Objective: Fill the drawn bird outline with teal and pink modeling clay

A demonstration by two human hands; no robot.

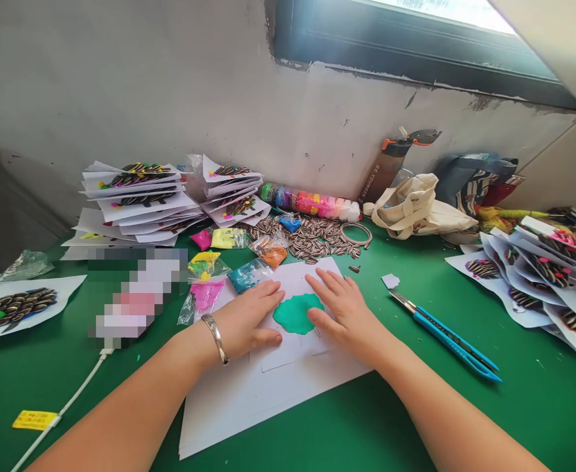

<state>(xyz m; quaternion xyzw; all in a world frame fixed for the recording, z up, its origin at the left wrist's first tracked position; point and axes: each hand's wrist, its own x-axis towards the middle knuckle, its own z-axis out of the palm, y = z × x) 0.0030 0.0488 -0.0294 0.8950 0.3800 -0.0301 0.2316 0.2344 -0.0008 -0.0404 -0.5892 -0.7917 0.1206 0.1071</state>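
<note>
A flat patch of teal clay lies on a small white card, which rests on a larger white sheet on the green table. My left hand, a silver bangle on its wrist, lies flat on the card just left of the clay, fingers stretched toward it. My right hand lies flat on the right side, thumb and fingers touching the clay's edge. Neither hand holds anything.
Small bags of coloured clay and a pile of sunflower seeds lie behind the card. A blue utility knife lies to the right. Stacks of seed-decorated cards stand at the back left and right. A cloth bag and bottle lean on the wall.
</note>
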